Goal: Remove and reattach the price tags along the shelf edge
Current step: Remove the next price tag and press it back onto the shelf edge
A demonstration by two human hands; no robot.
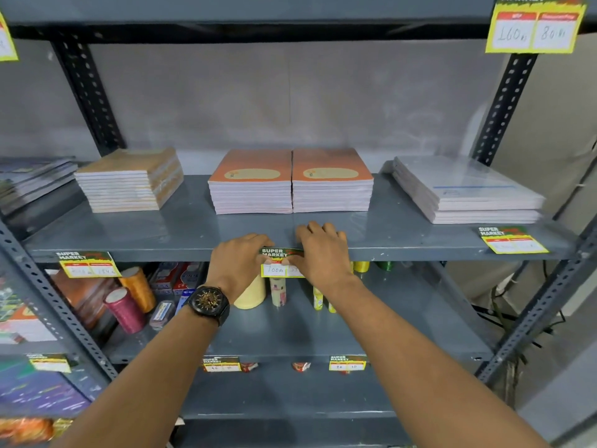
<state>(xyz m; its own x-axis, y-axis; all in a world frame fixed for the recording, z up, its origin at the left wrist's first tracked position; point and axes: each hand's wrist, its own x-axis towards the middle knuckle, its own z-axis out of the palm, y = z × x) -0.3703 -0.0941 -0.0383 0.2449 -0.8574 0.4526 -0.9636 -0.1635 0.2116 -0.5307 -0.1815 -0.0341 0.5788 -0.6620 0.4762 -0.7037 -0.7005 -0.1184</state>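
A green and yellow price tag (277, 262) hangs on the front edge of the grey middle shelf (161, 250), in the centre. My left hand (237, 260), with a black watch on its wrist, grips the tag's left end. My right hand (321, 250) covers its right end, thumb pressed on the tag's face and fingers resting on the shelf top. Two more price tags sit on the same edge: one at the left (88, 264) and one at the right (512, 239). The middle tag's right half is hidden by my right hand.
Stacks of notebooks (290, 182) lie on the middle shelf behind my hands. Thread spools (126, 308) and small bottles stand on the shelf below, which carries further tags (346, 363). A large tag (534, 25) hangs from the top shelf at the right. Perforated uprights frame both sides.
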